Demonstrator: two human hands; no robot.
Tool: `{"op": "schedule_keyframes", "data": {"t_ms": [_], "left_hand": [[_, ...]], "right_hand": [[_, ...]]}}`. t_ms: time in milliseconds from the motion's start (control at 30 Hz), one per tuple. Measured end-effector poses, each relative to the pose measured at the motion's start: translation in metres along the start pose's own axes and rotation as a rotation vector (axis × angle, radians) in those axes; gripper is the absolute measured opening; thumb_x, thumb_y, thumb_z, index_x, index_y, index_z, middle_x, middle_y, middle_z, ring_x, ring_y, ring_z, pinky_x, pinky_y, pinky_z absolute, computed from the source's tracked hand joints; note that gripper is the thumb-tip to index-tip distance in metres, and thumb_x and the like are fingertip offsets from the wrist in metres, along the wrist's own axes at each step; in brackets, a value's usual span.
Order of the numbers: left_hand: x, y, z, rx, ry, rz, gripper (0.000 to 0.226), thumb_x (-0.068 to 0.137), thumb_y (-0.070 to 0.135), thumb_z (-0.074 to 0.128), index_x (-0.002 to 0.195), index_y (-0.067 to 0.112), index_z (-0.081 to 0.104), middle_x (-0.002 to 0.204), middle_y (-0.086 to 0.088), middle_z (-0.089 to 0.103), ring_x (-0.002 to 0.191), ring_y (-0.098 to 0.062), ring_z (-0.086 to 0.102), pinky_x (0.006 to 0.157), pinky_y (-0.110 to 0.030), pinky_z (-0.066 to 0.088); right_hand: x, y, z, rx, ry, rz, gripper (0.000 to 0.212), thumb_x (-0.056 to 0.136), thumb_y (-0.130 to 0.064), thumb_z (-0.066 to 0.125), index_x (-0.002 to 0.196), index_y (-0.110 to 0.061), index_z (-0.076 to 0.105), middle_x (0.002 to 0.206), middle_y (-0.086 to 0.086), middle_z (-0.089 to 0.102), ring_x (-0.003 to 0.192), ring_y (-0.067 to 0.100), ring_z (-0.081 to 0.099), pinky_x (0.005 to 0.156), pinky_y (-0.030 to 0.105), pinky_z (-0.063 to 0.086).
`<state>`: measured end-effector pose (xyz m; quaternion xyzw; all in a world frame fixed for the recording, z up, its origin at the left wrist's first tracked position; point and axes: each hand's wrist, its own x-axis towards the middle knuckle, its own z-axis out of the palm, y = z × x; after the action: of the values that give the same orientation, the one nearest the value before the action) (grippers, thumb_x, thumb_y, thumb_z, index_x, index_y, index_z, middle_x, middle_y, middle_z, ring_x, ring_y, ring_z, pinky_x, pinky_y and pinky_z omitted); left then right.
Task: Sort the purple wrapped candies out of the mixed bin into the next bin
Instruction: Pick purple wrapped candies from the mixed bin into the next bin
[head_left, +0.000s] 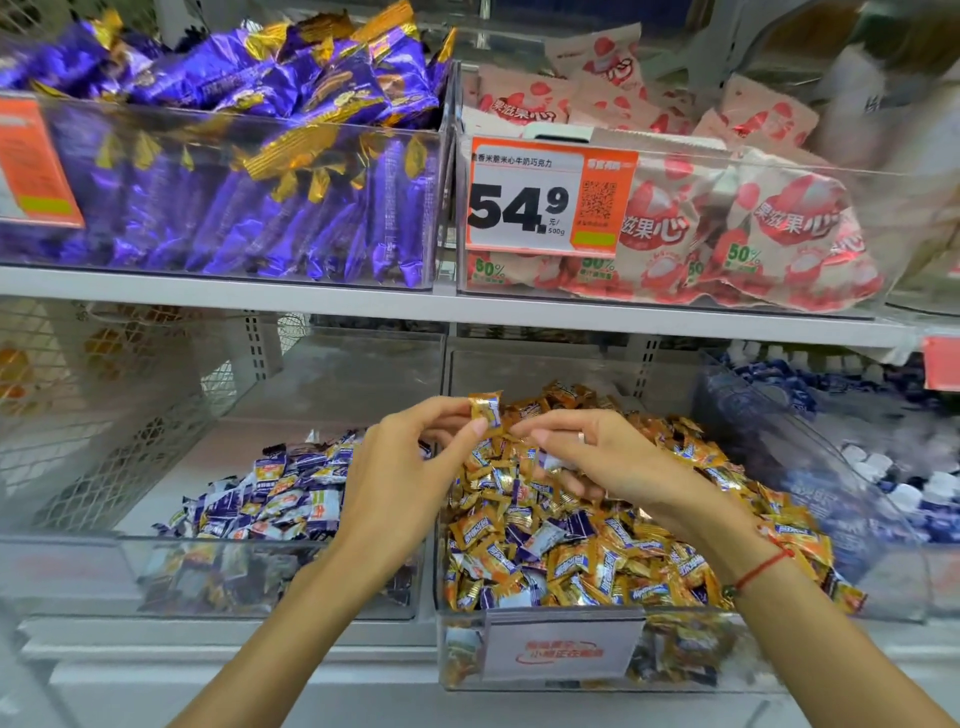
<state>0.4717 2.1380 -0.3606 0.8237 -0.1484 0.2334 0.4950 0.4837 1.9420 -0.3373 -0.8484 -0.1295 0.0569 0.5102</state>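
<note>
The mixed bin, a clear plastic box on the lower shelf, holds a heap of gold-orange wrapped candies with purple wrapped candies scattered among them. To its left the neighbouring clear bin holds a smaller pile of purple and white wrapped candies. My left hand pinches a gold wrapped candy above the divide between the bins. My right hand hovers over the mixed heap, its fingertips curled and touching that same candy's edge; whether it holds anything beneath is hidden.
The upper shelf carries a bin of large purple and gold packets and a bin of pink packets with an orange 54.9 price tag. A bin of blue and white candies stands to the right. A white shelf edge runs overhead.
</note>
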Motion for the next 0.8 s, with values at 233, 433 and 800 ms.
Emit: {"op": "schedule_keyframes", "data": {"t_ms": [233,433,800], "left_hand": [[0.028,0.006,0.017,0.582,-0.128,0.083,0.056,0.094,0.04,0.056,0.145,0.024,0.041,0.127,0.003,0.061,0.122,-0.02,0.048,0.094,-0.035,0.038],[0.001,-0.012,-0.005,0.218,-0.09,0.043,0.032,0.095,0.031,0.055,0.126,0.036,0.058,0.125,0.021,0.057,0.117,-0.002,0.048,0.092,-0.023,0.036],[-0.022,-0.02,-0.02,0.108,-0.114,0.047,0.037,0.082,0.06,0.044,0.109,0.044,0.065,0.117,0.034,0.058,0.115,0.011,0.049,0.099,-0.03,0.045]], "right_hand": [[0.01,0.008,-0.007,0.047,0.146,0.107,0.045,0.091,-0.044,0.059,0.132,-0.027,0.05,0.086,-0.003,0.068,0.055,0.004,0.05,0.047,0.017,0.039],[0.01,0.023,-0.002,-0.674,-0.25,0.028,0.041,0.081,-0.035,0.075,0.119,-0.034,0.06,0.128,-0.007,0.055,0.114,0.01,0.05,0.097,0.034,0.042],[0.011,0.016,0.009,-0.457,-0.175,-0.138,0.022,0.079,-0.038,0.077,0.088,-0.02,0.067,0.086,-0.01,0.065,0.082,0.001,0.061,0.076,0.024,0.048]]}}
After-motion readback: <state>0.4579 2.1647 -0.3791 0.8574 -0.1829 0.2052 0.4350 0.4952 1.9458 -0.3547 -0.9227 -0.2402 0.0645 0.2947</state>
